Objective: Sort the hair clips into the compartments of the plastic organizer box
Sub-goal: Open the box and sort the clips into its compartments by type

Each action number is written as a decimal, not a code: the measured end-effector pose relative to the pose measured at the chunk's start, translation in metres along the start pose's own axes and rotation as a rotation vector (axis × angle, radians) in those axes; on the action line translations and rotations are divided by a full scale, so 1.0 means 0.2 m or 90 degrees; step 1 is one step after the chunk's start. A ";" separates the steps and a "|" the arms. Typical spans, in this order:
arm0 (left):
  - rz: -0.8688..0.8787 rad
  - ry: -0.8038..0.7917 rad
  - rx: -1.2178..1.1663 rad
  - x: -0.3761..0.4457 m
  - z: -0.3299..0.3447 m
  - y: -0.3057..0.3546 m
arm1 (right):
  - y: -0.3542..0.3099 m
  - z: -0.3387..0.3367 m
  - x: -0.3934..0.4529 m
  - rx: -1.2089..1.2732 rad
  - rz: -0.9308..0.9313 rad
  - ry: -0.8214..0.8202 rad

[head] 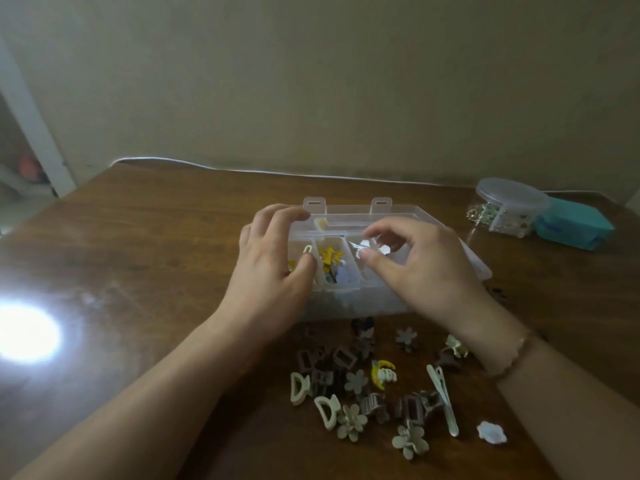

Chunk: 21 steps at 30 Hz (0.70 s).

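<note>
The room is dim and yellowish, the whole picture soft and slightly grainy. A hard white glare burns out on the table (104, 271) at the left edge of the frame, washing out the wood grain there. The wide lens bends the table's far edge, and both forearms blur toward the bottom corners.

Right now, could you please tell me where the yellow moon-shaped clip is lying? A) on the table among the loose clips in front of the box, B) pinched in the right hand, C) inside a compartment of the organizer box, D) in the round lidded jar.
A: the yellow moon-shaped clip lies on the table among the loose clips, nearer the person than the organizer box, outside every compartment.
</note>
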<state>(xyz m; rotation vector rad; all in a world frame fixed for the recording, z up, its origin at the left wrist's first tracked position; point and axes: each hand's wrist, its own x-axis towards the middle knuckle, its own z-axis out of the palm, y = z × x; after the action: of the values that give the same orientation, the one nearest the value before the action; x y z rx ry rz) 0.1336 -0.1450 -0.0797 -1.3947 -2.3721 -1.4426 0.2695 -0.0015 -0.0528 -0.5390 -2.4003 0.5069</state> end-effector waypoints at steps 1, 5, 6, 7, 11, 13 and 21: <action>0.003 -0.003 0.004 0.00 0.00 0.00 | 0.00 0.02 -0.01 -0.010 -0.014 0.009; 0.018 -0.013 0.038 0.00 -0.01 -0.01 | 0.01 -0.02 -0.06 -0.038 -0.104 -0.054; 0.018 -0.013 0.045 0.01 -0.01 -0.02 | 0.01 -0.06 -0.06 -0.046 -0.131 -0.057; 0.018 -0.011 0.053 0.01 -0.01 -0.02 | 0.01 -0.12 -0.07 -0.058 -0.154 -0.056; 0.038 0.008 0.100 0.02 -0.02 -0.03 | -0.01 -0.38 -0.11 -0.133 -0.062 -0.490; 0.041 0.008 0.112 0.03 -0.03 -0.04 | -0.03 -0.41 -0.13 -0.131 0.062 -0.717; 0.050 -0.002 0.121 0.03 -0.04 -0.04 | -0.05 -0.31 -0.15 -0.158 0.047 -0.728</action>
<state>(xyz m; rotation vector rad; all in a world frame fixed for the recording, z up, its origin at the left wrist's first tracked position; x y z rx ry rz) 0.1213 -0.1479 -0.0776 -1.4244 -2.3541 -1.1638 0.3288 -0.0107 -0.0186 -0.5127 -3.5766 0.6628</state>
